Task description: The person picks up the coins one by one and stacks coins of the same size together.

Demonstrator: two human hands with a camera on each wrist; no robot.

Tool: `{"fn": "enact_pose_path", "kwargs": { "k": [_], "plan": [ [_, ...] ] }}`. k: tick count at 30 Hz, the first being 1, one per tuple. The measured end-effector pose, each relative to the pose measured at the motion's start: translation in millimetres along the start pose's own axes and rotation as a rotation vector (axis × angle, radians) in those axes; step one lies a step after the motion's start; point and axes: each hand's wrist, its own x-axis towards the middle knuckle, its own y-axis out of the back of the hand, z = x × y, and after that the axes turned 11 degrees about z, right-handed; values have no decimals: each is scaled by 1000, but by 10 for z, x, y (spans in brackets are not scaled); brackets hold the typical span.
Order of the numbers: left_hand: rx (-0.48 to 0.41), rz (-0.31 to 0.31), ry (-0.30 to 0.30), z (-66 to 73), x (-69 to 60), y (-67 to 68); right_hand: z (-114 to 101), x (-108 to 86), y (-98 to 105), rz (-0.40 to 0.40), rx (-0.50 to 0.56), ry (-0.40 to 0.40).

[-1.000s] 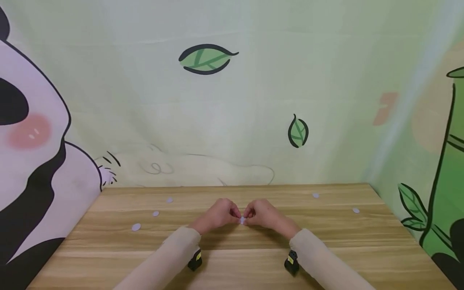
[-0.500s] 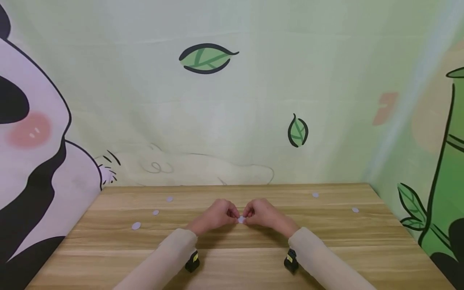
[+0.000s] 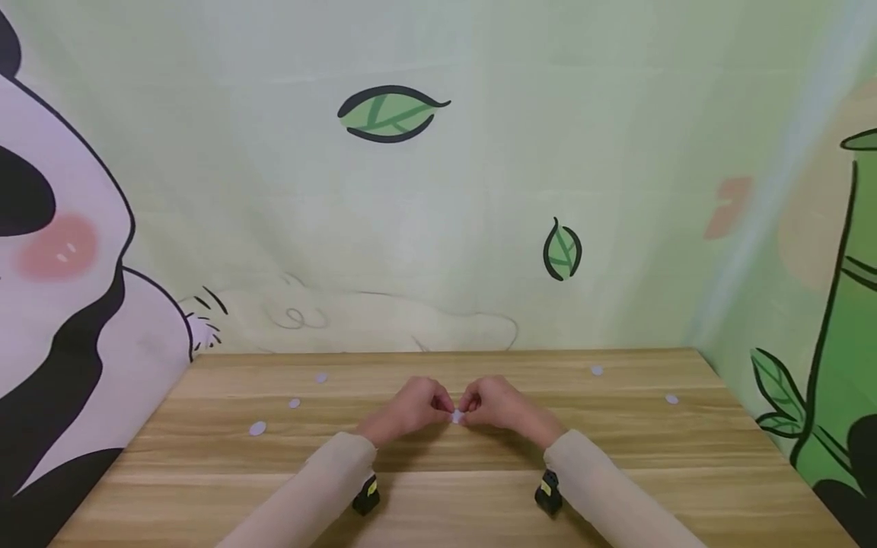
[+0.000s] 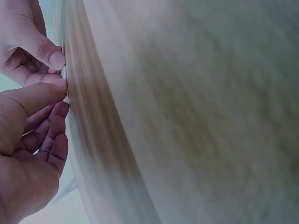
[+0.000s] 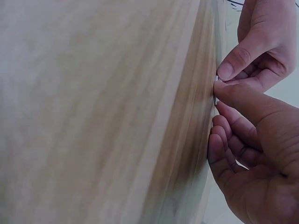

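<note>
A small pale disc (image 3: 457,416) lies at the middle of the wooden table, between the fingertips of both hands. The left hand (image 3: 413,406) pinches its left edge with thumb and forefinger; the right hand (image 3: 501,406) does the same at its right edge. From the left wrist the disc (image 4: 64,73) appears edge-on as a thin light strip, with the left hand (image 4: 32,135) below and the right hand above. The right wrist view shows the strip (image 5: 216,95) too, partly covered by the thumb of the right hand (image 5: 257,149).
On the table (image 3: 452,502), three pale discs lie at the left, one of them here (image 3: 257,428). Two more lie at the right, at the back (image 3: 597,371) and nearer the side edge (image 3: 671,399). Behind stands a printed cloth (image 3: 438,198) with leaves and a panda.
</note>
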Motion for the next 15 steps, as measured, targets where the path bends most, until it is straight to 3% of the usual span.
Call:
{"fn": "enact_pose_path", "kwargs": {
  "k": [9, 15],
  "plan": [
    [-13, -10, 15, -67, -28, 6, 7, -5, -17, -6, 41, -13],
    [-18, 47, 20, -111, -92, 59, 22, 9, -26, 2, 23, -14]
  ]
}}
